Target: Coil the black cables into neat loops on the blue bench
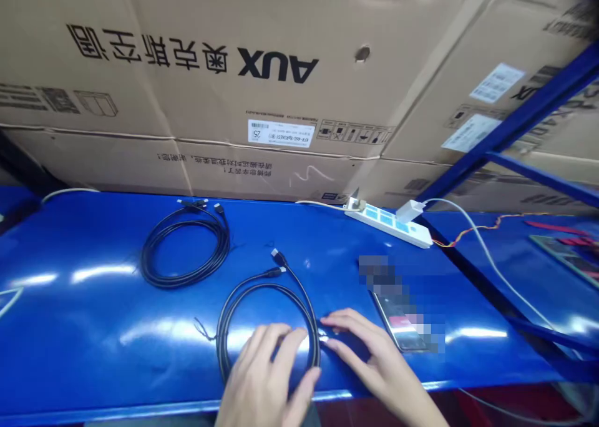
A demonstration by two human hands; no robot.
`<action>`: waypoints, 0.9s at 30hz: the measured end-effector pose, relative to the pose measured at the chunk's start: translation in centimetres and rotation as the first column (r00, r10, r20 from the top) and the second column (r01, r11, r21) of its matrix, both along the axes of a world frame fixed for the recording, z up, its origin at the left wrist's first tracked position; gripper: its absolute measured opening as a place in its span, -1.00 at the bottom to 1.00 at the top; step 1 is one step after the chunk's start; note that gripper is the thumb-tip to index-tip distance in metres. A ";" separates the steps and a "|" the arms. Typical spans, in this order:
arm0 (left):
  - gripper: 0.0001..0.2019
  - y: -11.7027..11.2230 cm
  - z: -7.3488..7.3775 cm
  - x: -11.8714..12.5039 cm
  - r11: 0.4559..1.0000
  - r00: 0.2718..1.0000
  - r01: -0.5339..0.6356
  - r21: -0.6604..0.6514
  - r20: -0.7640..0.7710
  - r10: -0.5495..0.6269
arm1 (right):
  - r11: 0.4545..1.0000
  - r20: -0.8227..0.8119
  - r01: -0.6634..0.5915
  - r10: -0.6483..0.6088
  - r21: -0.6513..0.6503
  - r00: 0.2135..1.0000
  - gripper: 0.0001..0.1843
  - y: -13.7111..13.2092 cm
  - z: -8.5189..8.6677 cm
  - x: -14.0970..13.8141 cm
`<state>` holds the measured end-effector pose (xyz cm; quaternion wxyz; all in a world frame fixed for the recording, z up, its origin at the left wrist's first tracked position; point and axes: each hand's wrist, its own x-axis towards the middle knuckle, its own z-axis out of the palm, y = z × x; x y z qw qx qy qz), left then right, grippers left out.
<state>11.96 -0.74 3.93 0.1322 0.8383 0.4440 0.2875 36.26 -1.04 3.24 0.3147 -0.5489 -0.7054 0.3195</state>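
Observation:
A coiled black cable [306, 305] lies near the front of the blue table, its two plugs [277, 260] pointing away from me. My left hand [266, 374] is over the near side of this coil, fingers bent and thumb apart, covering part of the cable. At the coil's right side, my right hand [369, 352] has its thumb and forefinger apart around a small dark tie [322, 336]. Another thin black tie [204, 331] sticks out from the coil's left side. Farther back on the left rests a second coiled black cable [147, 258].
A white power strip [388, 222] with a white charger [410, 210] stands along the back. Right of my hands lies a phone [397, 321], partly blurred. Large cardboard boxes [187, 102] form the back wall. A blue metal frame [515, 115] and a circuit board [561, 255] are at right.

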 end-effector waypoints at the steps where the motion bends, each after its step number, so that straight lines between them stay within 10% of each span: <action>1: -0.63 -0.1 -0.3 1.3 1.000 0.999 0.007 0.012 -0.048 -0.007 | 1.000 -0.003 -0.006 0.006 0.019 1.000 -0.82 0.0 -0.2 0.0; 11: -0.23 0.4 -2.3 0.8 0.970 0.917 -0.009 0.244 -0.385 0.106 | 0.987 0.170 -0.092 0.069 0.130 0.983 -0.83 0.6 -0.3 -1.8; 27: -0.24 1.0 -1.5 -1.3 0.994 0.907 -0.028 0.110 -0.415 0.072 | 0.984 0.155 -0.177 0.176 -0.008 0.972 -0.86 1.7 0.8 -3.3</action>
